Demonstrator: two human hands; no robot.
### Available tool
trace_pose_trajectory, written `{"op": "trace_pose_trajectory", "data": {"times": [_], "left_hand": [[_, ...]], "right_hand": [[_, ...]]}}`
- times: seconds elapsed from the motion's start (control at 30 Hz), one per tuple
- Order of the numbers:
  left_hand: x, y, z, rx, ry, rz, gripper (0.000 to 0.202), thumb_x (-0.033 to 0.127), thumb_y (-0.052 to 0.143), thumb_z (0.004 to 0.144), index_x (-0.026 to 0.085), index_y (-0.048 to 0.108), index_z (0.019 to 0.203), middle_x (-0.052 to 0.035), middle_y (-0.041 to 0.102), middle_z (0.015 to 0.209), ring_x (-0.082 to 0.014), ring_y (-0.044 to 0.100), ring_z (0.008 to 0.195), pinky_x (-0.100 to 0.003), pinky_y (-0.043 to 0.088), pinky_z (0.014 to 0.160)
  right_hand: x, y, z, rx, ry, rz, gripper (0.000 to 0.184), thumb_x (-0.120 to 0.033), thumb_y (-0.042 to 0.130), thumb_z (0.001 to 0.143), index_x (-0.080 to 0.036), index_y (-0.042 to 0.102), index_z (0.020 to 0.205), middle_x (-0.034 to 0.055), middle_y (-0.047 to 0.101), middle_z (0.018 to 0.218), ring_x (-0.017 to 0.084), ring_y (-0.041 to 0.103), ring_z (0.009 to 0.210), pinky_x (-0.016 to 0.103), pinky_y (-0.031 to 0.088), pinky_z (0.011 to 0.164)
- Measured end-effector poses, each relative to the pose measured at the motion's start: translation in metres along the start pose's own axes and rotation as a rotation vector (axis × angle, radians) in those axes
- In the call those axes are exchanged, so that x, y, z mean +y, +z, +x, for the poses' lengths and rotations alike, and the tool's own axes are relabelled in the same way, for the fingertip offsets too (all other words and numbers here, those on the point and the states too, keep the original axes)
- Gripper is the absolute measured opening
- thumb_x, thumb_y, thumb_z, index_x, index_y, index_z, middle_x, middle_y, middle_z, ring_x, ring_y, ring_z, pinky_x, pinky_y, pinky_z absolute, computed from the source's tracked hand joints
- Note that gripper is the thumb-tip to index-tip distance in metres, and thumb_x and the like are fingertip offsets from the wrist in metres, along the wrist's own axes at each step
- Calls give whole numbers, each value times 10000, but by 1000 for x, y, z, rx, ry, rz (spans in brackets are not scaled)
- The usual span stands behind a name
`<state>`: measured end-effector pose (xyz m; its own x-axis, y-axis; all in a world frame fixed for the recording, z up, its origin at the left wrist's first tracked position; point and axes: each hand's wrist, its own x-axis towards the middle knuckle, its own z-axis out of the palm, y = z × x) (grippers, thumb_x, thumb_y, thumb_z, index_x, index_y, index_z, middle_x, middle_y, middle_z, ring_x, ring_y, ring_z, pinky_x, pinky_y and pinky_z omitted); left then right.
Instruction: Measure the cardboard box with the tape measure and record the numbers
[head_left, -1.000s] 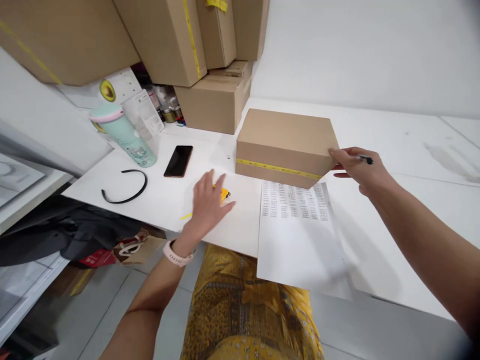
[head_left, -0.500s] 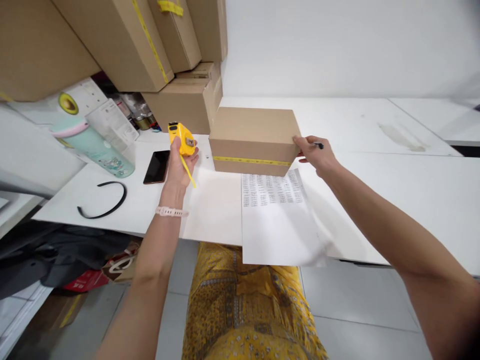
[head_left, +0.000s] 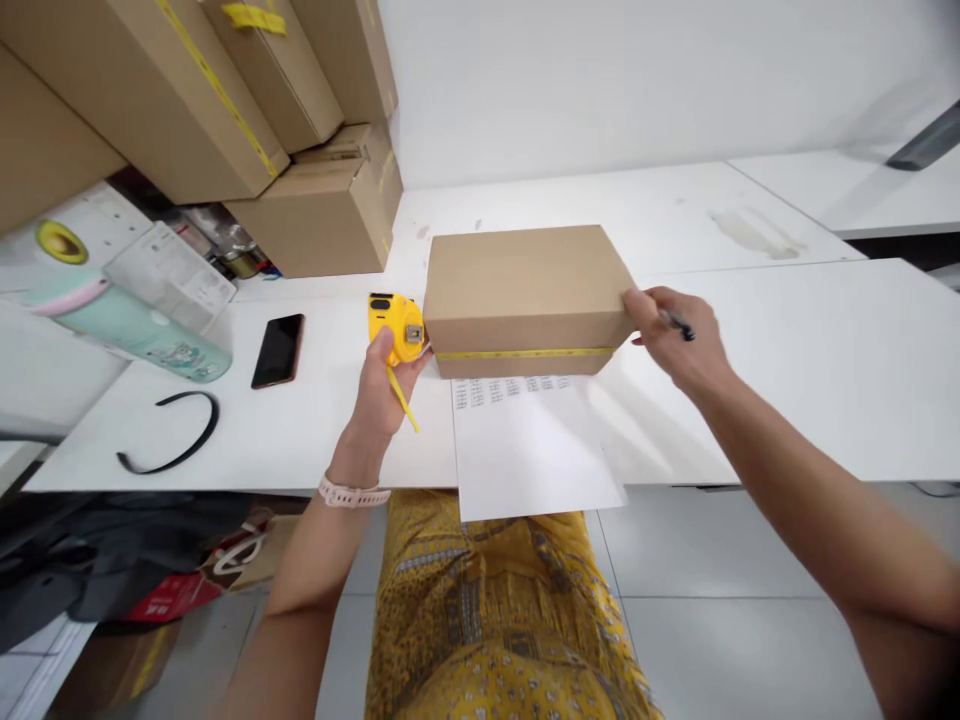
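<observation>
A closed brown cardboard box point(head_left: 529, 275) with a strip of yellow tape along its front lies in front of me, over the top of a printed sheet of paper point(head_left: 529, 450). My left hand point(head_left: 390, 385) is closed around a yellow tape measure point(head_left: 394, 325), a short length of its yellow blade sticking out toward me. Its fingertips are at the box's left end; whether they press on it I cannot tell. At the box's other end, my right hand point(head_left: 679, 335) grips the corner with thumb and fingers. A dark pen point(head_left: 681, 325) pokes out of that same hand.
Stacked cardboard boxes point(head_left: 307, 215) rise at the back left. Left of my hand lie a phone point(head_left: 278, 350), a black headband-like hoop point(head_left: 202, 435) and a mint-green bottle point(head_left: 150, 335). The sheet overhangs the front edge of the white table point(head_left: 750, 400).
My left hand with the tape measure has come right, up to the box's left end. The box has shifted toward me over the paper, my right hand still on its corner. The view has turned slightly.
</observation>
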<state>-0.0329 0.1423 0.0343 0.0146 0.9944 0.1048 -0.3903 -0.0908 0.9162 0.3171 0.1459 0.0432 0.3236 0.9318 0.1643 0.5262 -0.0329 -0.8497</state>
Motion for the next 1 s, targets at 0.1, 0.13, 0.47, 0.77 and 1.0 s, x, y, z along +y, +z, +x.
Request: {"op": "trace_pose_trajectory", "data": {"times": [0.1, 0.13, 0.47, 0.77, 1.0], "left_hand": [[-4, -3, 1, 62, 15, 10, 453, 596, 732, 762, 258, 694, 1062, -72, 711, 1228, -306, 640, 1240, -487, 519, 1042], [0, -4, 3, 84, 78, 42, 443, 594, 734, 774, 263, 694, 1064, -62, 712, 1219, -300, 634, 1251, -473, 508, 1051], [39, 49, 107, -270, 519, 967, 598, 415, 919, 636, 138, 652, 1094, -38, 652, 1111, -333, 530, 1299, -565, 252, 1210], [-5, 60, 26, -269, 763, 1029, 382, 322, 735, 838, 234, 665, 1203, -88, 651, 1330, -357, 537, 1337, -572, 342, 1171], [-66, 18, -80, -881, 414, 1696, 429, 388, 502, 1006, 133, 623, 1329, -203, 580, 1480, -312, 692, 1134, -388, 574, 848]], "right_hand": [[3, 4, -6, 55, -4, 8, 437, -656, 611, 875, -223, 668, 874, 69, 688, 769, 286, 703, 862, 378, 585, 702], [4, 4, -7, 69, -2, 42, 433, -648, 603, 884, -221, 674, 878, 72, 701, 785, 281, 710, 848, 392, 587, 725], [54, 29, -73, 132, 51, 195, 258, -456, 619, 893, -217, 679, 971, 61, 764, 910, 222, 738, 862, 397, 566, 842], [61, 23, -154, 98, -36, -37, 386, -480, 446, 999, -321, 599, 1316, 66, 760, 1066, 298, 719, 999, 498, 525, 938], [36, 23, -148, 38, 118, 242, 467, -629, 481, 959, -283, 714, 1169, 70, 732, 947, 272, 712, 918, 463, 544, 894]]}}
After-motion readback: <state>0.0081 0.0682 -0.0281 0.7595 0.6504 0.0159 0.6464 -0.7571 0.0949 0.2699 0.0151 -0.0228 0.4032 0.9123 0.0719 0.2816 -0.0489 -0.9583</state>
